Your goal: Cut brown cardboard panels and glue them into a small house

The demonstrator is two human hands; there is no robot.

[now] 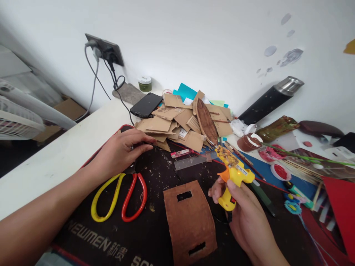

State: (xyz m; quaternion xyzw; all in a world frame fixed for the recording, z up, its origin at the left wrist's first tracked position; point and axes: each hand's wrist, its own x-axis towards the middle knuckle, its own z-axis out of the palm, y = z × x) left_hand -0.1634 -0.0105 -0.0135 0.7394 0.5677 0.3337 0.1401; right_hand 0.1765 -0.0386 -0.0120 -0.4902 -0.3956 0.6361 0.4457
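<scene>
My right hand is wrapped round the handle of a yellow hot glue gun with an orange trigger, its nozzle pointing up and away. Below and to the left of the gun lies a brown-painted cardboard piece with two cut slots. My left hand is closed in a pinch at the left edge of the cardboard scraps; whatever sits between its fingertips is too dark to make out. Under that hand are scissors with one yellow and one red handle, their blades mostly hidden.
Stacked cardboard scraps and a brown boat-shaped piece lie behind. A clear ruler, phone, paint jars and black flask surround the dark mat. Cords run from a wall socket.
</scene>
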